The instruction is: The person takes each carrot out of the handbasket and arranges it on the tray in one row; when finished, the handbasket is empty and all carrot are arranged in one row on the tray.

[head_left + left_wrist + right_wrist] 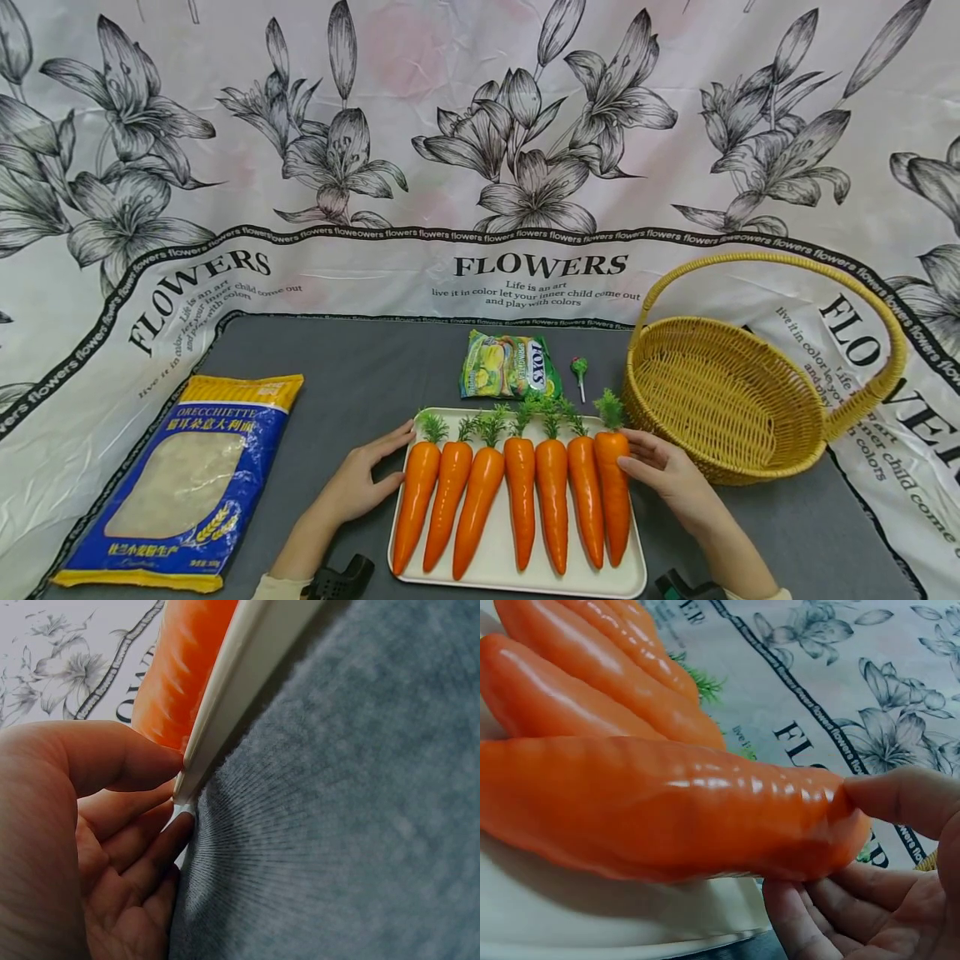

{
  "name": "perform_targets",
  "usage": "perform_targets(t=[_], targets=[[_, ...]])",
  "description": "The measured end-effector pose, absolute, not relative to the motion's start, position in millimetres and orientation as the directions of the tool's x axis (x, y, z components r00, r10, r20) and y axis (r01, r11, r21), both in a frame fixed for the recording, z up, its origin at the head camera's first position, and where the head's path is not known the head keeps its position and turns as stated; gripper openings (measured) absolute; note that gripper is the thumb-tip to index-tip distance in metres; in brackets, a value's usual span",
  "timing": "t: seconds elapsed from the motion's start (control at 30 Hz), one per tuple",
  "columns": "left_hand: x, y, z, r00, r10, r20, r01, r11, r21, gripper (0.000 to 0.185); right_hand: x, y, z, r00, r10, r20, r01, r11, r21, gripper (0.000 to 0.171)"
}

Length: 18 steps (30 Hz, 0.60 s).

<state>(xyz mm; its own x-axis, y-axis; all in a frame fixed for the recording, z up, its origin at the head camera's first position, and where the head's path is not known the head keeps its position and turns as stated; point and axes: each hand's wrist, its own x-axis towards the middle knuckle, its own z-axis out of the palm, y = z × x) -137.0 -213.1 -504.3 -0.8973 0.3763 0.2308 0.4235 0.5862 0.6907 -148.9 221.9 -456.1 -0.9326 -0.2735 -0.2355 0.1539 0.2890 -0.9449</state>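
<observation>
A white tray (517, 567) lies on the grey mat and holds several orange carrots (551, 500) with green tops, side by side. My left hand (363, 483) is at the tray's left edge (225, 697), pinching the rim between the thumb (112, 757) on top and the fingers below, beside the leftmost carrot (187, 667). My right hand (663, 475) is at the tray's right side. Its thumb (900, 799) presses on the wide end of the rightmost carrot (667, 806), and its curled fingers (817, 915) lie under that end by the tray rim.
A wicker basket (750, 392) with a tall handle stands just right of the tray. Behind the tray lie a green candy bag (508, 367) and a lollipop (580, 371). A blue pasta bag (187, 483) lies at the left. A flowered cloth hangs behind.
</observation>
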Motion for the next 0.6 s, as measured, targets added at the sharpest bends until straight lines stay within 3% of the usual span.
perform_targets(t=[0.6], targets=[[-136.7, -212.9, -502.9, -0.905, 0.369, 0.211, 0.403, 0.585, 0.704, 0.053, -150.3, 218.8, -466.7, -0.947, -0.202, -0.251, 0.167, 0.357, -0.919, 0.057]])
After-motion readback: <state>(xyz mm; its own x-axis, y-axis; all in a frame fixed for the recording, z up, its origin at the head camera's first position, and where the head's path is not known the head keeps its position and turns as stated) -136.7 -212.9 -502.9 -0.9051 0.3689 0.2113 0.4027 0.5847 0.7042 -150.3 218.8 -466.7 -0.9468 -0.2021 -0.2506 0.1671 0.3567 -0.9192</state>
